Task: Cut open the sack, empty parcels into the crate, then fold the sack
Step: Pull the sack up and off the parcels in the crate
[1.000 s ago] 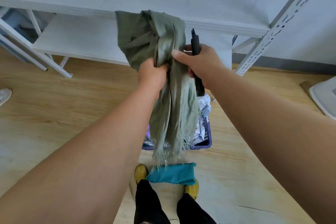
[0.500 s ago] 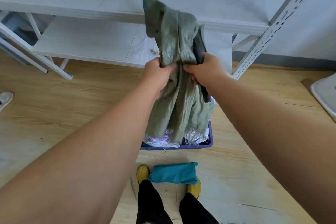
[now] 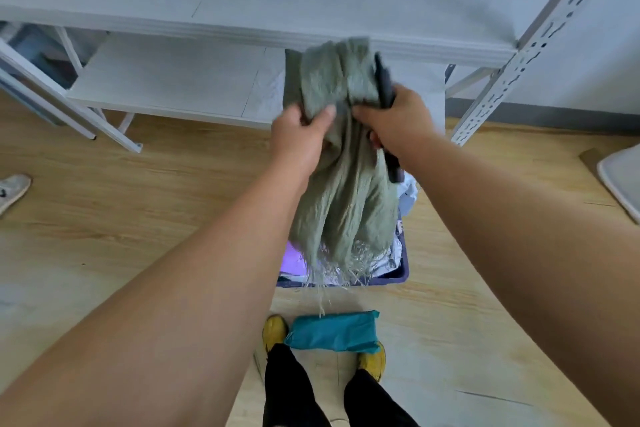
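Your left hand (image 3: 298, 139) had its grip closed on a bunched fold of the green sack (image 3: 341, 191), thumb pressed over the cloth and fingers curled behind it. Your right hand (image 3: 394, 121), just beside it, gripped the same bunch from the other side while also holding a dark cutter (image 3: 387, 114) against the fabric; the tool's upper end stood above your knuckles and its lower end stuck out below your wrist. Both arms were stretched forward, hands nearly touching.

The sack hung crumpled from your two hands, its top gathered above them in front of the white shelf (image 3: 242, 31)'s edge, its frayed lower end trailing loose threads down over the near rim of the blue crate (image 3: 403, 274). The crate sat on the wooden floor (image 3: 138, 204) below the shelf, with silvery and purple parcels (image 3: 388, 258) showing inside it beneath the sack.

Nearer to you, a teal parcel (image 3: 334, 331) lay on the floor outside the crate, resting across the toes of your yellow shoes (image 3: 275, 331). A white shoe (image 3: 12, 189) showed at the far left edge, and a pale tray-like object (image 3: 620, 180) at the far right.
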